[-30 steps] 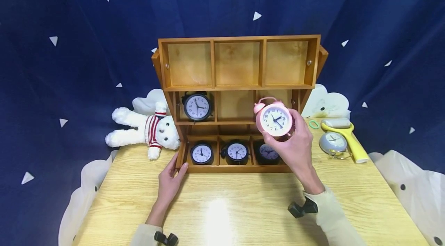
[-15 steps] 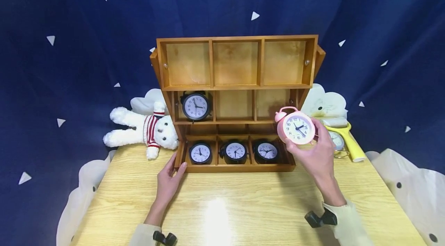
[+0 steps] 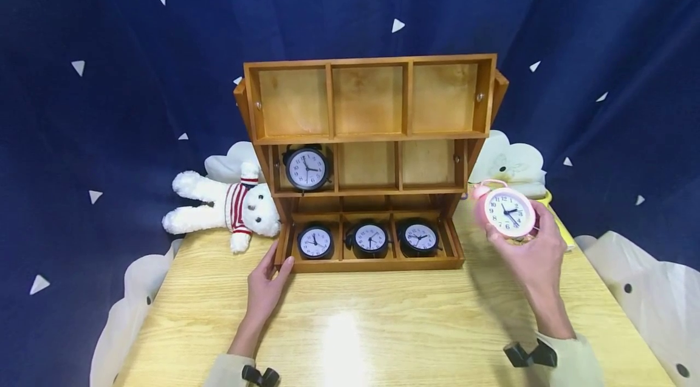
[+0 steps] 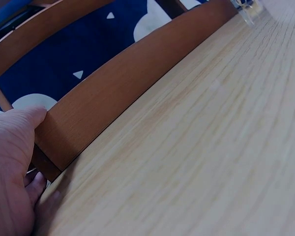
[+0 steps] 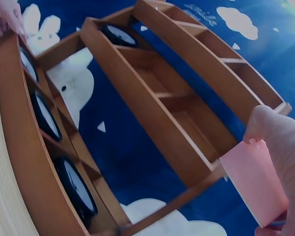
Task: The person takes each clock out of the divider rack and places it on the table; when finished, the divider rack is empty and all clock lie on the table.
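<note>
My right hand (image 3: 533, 253) holds a pink twin-bell alarm clock (image 3: 510, 212) above the right part of the table, its white dial facing me. In the right wrist view the clock's pink side (image 5: 255, 182) shows between thumb and fingers. My left hand (image 3: 265, 284) grips the front left corner of a three-tier wooden shelf (image 3: 372, 265), thumb on the front board and fingers round the side. Black alarm clocks fill the bottom tier: one on the left (image 3: 315, 242), one in the middle (image 3: 370, 238), one on the right (image 3: 420, 237). Another black clock (image 3: 307, 169) sits in the middle tier's left compartment.
A white plush bear (image 3: 235, 205) in a striped sweater lies left of the shelf. Behind my right hand, a yellow-handled lint roller (image 3: 563, 232) is partly hidden. The wood-grain table (image 3: 404, 326) ends at a blue curtain (image 3: 137, 101) with white shapes.
My right hand has carried the pink clock right and down, away from the shelf front, uncovering the bottom right clock. The left hand has stayed at the shelf corner.
</note>
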Demonstrator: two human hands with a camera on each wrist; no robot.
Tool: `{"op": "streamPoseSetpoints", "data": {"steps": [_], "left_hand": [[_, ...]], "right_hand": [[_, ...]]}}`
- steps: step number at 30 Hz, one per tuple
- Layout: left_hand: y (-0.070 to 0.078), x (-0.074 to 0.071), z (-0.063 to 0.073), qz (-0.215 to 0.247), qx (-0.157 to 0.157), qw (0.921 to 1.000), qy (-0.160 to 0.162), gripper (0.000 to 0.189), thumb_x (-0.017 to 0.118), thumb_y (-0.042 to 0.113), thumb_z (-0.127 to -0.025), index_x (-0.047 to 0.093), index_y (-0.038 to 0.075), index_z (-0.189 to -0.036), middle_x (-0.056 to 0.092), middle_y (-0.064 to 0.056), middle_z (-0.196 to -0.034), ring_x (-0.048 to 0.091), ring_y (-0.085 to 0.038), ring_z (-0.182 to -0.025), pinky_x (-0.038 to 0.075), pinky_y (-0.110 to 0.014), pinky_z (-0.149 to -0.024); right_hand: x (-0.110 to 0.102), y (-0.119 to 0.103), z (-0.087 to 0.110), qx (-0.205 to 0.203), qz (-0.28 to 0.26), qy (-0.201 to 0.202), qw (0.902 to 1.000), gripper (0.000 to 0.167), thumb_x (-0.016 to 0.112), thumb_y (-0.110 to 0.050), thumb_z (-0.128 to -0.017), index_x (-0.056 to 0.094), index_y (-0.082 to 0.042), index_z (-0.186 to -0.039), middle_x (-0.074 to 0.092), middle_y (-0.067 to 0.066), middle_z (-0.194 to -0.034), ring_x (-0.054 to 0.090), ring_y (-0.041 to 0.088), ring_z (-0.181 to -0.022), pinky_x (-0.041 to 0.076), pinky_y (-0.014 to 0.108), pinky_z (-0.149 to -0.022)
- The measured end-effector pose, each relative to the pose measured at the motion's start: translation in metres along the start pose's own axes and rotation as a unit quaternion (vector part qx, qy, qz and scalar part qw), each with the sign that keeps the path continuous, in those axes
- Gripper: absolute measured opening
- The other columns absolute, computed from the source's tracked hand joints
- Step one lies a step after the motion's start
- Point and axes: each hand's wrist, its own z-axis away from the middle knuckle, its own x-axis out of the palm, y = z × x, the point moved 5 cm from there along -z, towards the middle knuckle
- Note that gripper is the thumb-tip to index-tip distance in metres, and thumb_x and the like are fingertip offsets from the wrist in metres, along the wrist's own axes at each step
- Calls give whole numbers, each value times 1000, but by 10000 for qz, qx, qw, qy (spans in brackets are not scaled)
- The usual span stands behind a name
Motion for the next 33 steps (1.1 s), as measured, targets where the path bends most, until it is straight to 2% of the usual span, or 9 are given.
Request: {"op": "streamPoseSetpoints", "data": {"steps": [4, 7, 10, 12, 17, 21, 27, 33], "left_hand": [[0, 0, -2, 2, 61, 10000, 11, 60, 75, 9, -97, 51, -4, -150, 55, -24, -148, 57, -36, -132, 45, -41, -111], [1, 0, -3, 16, 131, 9999, 26, 59, 75, 8, -97, 51, -5, -150, 55, -25, -148, 57, -37, -132, 46, -43, -111], [1, 0, -2, 13, 110, 9999, 23, 59, 75, 8, -97, 51, -5, -150, 54, -25, -148, 58, -37, -132, 46, -42, -111], [0, 0, -2, 2, 60, 10000, 19, 60, 75, 9, -97, 51, -4, -150, 54, -24, -148, 58, -37, -132, 46, -41, -111], [0, 0, -1, -21, -48, 10000, -3, 60, 76, 10, -97, 51, -4, -151, 54, -23, -149, 58, -35, -132, 45, -39, -111], [0, 1, 0, -18, -73, 10000, -6, 60, 75, 10, -97, 51, -3, -150, 55, -24, -148, 57, -33, -133, 45, -38, -111], [1, 0, 1, 9, -63, 10000, -5, 60, 75, 10, -98, 51, -4, -150, 55, -24, -148, 58, -34, -132, 45, -38, -110], [0, 0, 0, 30, -93, 10000, 8, 60, 76, 10, -97, 51, -3, -150, 55, -24, -148, 58, -33, -133, 47, -31, -109]], "right_hand": [[1, 13, -4, 208, 160, -82, 9996, 76, 92, -14, -69, 58, 5, -134, 67, 21, -118, 56, 11, -100, 37, 8, -77], [9, 27, -6, 371, 352, -311, 9982, 77, 92, -18, -70, 58, 4, -135, 67, 24, -119, 60, 31, -103, 40, 19, -79], [19, 42, -7, 474, 499, -541, 9962, 78, 92, -23, -70, 58, 3, -135, 67, 25, -119, 60, 40, -105, 44, 34, -80], [27, 53, -7, 527, 530, -699, 9948, 78, 94, -26, -71, 60, 3, -134, 68, 25, -119, 61, 40, -106, 44, 39, -81], [44, 82, -7, 739, 602, -1048, 9899, 78, 95, -36, -73, 61, 2, -133, 69, 25, -115, 61, 39, -103, 46, 44, -82], [55, 98, -7, 813, 743, -1293, 9855, 77, 93, -35, -75, 60, 3, -132, 69, 27, -113, 62, 41, -101, 49, 50, -81], [66, 113, -8, 611, 746, -1432, 9850, 69, 94, -30, -75, 62, 4, -126, 69, 27, -106, 62, 41, -95, 48, 47, -76], [75, 124, -8, 624, 727, -1568, 9830, 66, 94, -30, -76, 63, 4, -123, 70, 28, -103, 62, 41, -93, 45, 44, -74]]}}
